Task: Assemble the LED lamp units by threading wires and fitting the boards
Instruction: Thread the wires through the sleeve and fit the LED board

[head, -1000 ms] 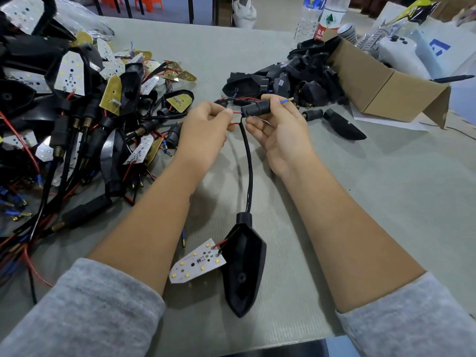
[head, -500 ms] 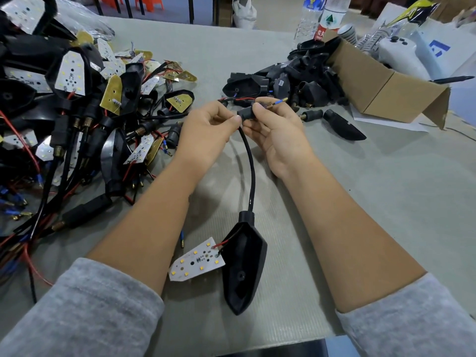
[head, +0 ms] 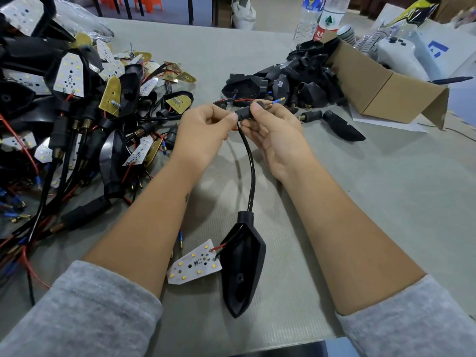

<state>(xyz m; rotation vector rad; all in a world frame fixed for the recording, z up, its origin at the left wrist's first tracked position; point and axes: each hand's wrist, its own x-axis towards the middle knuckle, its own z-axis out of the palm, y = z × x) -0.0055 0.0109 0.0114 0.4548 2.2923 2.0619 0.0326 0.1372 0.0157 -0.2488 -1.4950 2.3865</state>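
Over the last second the black stem (head: 244,115) between the hands has slid along the wires, and more of the blue-tipped lead (head: 277,100) and threaded brass end now shows past the right hand (head: 275,135); the threading looks nearly done. Both sets of fingers are curled in a pinch: the left hand (head: 203,132) holds the stem's near end, the right grips its far end. Below the fingers the cable hangs to the black housing (head: 243,266) on the table (head: 360,202), with the LED board (head: 194,264) just beside it, not yet fitted.

Bare table surface (head: 386,202) lies open from three to five o'clock. A tangled pile of lamp units (head: 77,112) blocks nine to eleven; loose black housings (head: 296,86) and a cardboard box (head: 386,91) crowd one o'clock.
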